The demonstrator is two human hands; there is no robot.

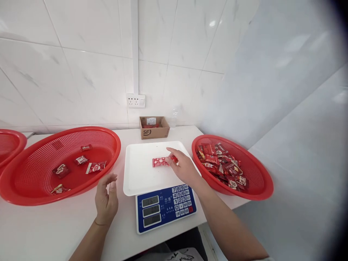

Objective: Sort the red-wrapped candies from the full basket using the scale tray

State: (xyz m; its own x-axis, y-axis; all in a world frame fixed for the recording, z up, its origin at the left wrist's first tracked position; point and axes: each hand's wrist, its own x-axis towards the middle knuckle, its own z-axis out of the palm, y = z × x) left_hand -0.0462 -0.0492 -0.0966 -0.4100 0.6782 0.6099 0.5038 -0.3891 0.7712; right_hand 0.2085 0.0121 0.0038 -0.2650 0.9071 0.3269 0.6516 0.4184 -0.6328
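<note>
R hand (184, 167) part-curled, thumb + fingers at R end of red, white-printed, shiny-wrapped packet (159, 162), which lies on white rectangular scale pan (140, 175); can't tell if gripped. L hand (107, 199) empty, loosely half-open, nr red oval perforated plastic basket (32, 174).

Red packet (160, 162): narrow, with pale round markings; visible left end crimped
Right part: partly covered by the right hand (186, 169)
Pose: lengthwise, left to right
Place: over the white scale pan (141, 177), just below frame centre
</note>
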